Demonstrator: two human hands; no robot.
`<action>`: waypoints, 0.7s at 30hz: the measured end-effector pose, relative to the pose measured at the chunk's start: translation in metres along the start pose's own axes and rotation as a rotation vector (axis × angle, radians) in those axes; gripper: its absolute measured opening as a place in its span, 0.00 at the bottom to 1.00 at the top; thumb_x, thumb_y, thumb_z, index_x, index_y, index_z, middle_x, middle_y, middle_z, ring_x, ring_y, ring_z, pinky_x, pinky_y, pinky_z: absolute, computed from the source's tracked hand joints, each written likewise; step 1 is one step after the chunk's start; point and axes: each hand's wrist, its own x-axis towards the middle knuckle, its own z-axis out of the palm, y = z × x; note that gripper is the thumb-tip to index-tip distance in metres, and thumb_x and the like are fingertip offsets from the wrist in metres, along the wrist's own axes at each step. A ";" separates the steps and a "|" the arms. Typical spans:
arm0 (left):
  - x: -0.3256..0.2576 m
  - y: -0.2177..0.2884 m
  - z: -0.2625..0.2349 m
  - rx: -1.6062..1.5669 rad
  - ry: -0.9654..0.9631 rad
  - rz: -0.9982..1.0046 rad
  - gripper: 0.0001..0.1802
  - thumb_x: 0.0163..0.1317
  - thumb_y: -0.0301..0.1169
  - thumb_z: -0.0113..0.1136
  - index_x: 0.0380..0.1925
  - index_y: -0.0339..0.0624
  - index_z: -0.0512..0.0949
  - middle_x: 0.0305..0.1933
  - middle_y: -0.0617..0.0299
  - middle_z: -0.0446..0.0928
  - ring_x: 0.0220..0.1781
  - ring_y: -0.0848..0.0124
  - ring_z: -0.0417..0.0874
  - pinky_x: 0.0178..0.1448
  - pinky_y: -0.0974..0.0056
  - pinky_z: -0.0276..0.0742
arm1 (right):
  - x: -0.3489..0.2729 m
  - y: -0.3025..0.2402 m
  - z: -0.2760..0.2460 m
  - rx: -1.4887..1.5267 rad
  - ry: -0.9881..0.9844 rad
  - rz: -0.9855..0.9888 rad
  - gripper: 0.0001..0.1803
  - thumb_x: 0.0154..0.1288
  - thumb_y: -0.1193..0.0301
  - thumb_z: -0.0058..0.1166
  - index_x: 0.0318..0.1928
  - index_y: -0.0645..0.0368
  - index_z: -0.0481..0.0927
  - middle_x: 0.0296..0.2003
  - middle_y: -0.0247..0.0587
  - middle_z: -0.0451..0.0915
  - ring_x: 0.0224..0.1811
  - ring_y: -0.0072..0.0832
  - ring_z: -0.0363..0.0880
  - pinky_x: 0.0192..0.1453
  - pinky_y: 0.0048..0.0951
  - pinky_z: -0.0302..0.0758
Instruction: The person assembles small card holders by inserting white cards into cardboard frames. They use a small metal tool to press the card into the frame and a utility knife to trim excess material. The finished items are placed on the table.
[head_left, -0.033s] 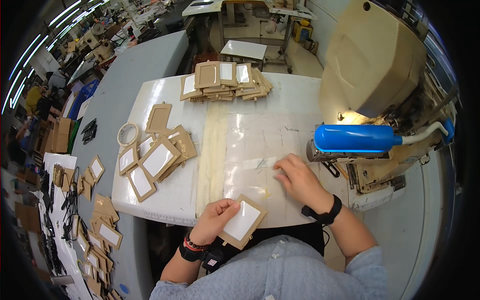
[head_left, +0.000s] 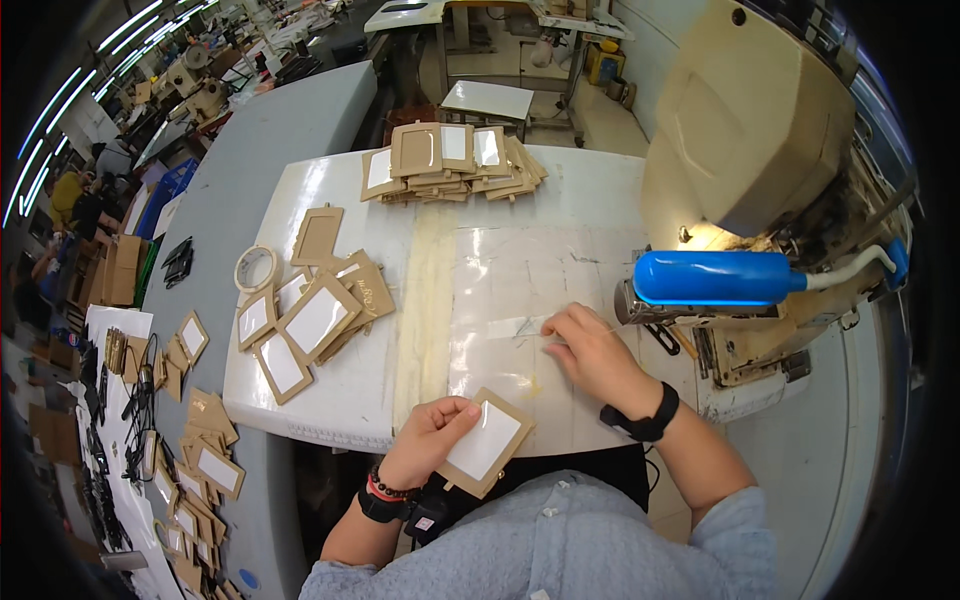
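Observation:
My left hand (head_left: 436,438) grips a tan card holder (head_left: 487,440) by its left edge, thumb on top near the white window. The holder is tilted at the table's front edge, close to my body. To the right, my right hand (head_left: 588,350) hovers low over the white table, fingers curled toward the thumb. Whatever its fingertips may pinch is too fine to make out. A beige sewing machine (head_left: 755,120) with a blue cylinder (head_left: 712,277) stands just beyond that hand.
Card holders (head_left: 318,318) lie in a loose pile at left beside a tape roll (head_left: 256,269). Another stack (head_left: 440,160) sits at the table's far edge. More holders (head_left: 218,466) and black cords (head_left: 140,400) cover the lower left side surface. Scissor-like black handles (head_left: 662,339) rest near the machine.
My right hand has shifted very slightly left and up. My left hand and the card holder stay in place.

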 end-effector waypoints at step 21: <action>0.005 0.009 0.004 0.103 -0.038 -0.015 0.17 0.68 0.31 0.56 0.52 0.31 0.75 0.39 0.63 0.82 0.36 0.81 0.80 0.40 0.75 0.75 | 0.022 0.012 0.010 -0.049 0.028 -0.109 0.07 0.55 0.81 0.55 0.35 0.63 0.73 0.34 0.49 0.74 0.40 0.43 0.75 0.43 0.36 0.72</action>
